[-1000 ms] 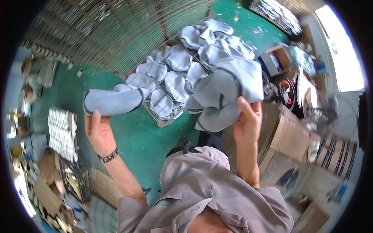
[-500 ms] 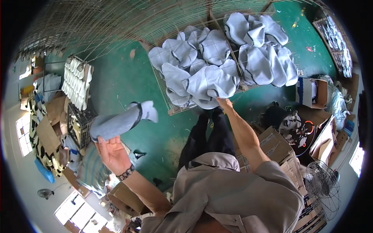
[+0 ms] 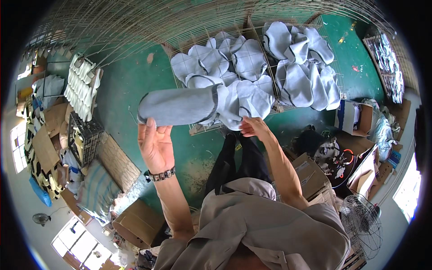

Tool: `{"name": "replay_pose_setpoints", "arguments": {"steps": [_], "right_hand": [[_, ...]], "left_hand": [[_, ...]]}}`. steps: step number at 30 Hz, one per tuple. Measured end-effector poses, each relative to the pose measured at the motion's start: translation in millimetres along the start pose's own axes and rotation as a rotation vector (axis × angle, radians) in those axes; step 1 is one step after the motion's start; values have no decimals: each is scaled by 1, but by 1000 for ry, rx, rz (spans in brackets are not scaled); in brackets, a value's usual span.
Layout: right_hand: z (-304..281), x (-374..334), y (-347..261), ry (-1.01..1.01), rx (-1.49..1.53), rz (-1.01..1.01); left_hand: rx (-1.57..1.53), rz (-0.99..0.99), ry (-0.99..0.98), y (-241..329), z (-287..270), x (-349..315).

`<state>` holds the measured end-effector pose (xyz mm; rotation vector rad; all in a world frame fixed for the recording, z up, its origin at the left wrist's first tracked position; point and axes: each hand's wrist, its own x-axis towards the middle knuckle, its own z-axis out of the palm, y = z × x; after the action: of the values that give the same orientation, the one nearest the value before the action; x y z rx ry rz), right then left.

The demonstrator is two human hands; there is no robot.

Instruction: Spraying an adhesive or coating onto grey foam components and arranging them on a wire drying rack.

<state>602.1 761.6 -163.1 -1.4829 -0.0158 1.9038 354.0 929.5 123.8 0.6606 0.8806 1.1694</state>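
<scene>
A long grey fabric liner (image 3: pixel 177 105), sock-shaped with dark trim, lies level in front of me. My left hand (image 3: pixel 156 146) grips its left end, thumb on the near side and a beaded bracelet on the wrist. Pale, loose fabric (image 3: pixel 229 105) continues past the trim on the liner's right, overlapping the pile behind; where one piece ends and another begins I cannot tell. My right hand (image 3: pixel 256 127) pinches the lower edge of the grey fabric there, fingers curled. Behind, a wire rack (image 3: pixel 194 131) carries several similar grey liners (image 3: pixel 249 58) with dark edges.
Wire mesh panels (image 3: pixel 135 27) arch across the far side. To the left stand a rack of white pieces (image 3: pixel 82 87) and a black crate (image 3: pixel 85 139). Open cardboard boxes (image 3: pixel 310 175) and a wire fan (image 3: pixel 362 220) are at the right. The floor (image 3: pixel 121 108) is green.
My left hand has swung right with the liner, which now lies across the rack's near left part. My right hand has shifted slightly left and lower, staying by the fabric edge.
</scene>
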Motion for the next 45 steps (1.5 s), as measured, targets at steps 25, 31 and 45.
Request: {"name": "replay_pose_setpoints", "arguments": {"steps": [25,31,45], "right_hand": [[82,61,-170,402,-170,-376],[42,0,-193,588,-1080,-302],[41,160,-245,496,-1233,-784]], "left_hand": [[273,-6,145,119,-98,-85],[400,-136,198,58,-118,-48],[70,8,83,-176,-125,220]]}}
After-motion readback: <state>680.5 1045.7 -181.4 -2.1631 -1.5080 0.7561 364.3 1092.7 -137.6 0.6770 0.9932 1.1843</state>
